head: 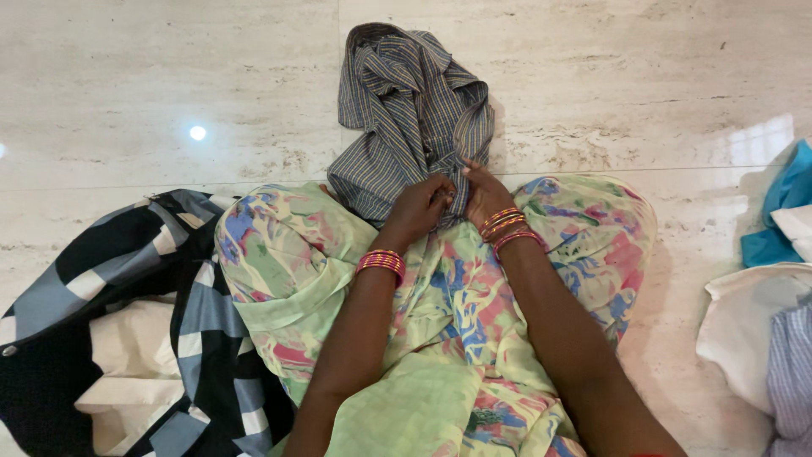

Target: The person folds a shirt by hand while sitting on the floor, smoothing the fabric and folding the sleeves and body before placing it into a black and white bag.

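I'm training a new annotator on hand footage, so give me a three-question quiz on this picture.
1. True or false: both hands grip the striped shirt.
2. What lies on the floor beside the person's left knee? A) a checked blue, black and white bag B) a metal bucket C) a broom
3. What is worn on both wrists?

Key
1. True: the left hand and the right hand pinch the shirt's near edge together.
2. A, the checked bag.
3. Red and gold bangles.

Red-gold bangles (381, 262); pale green floral garment (423, 338)
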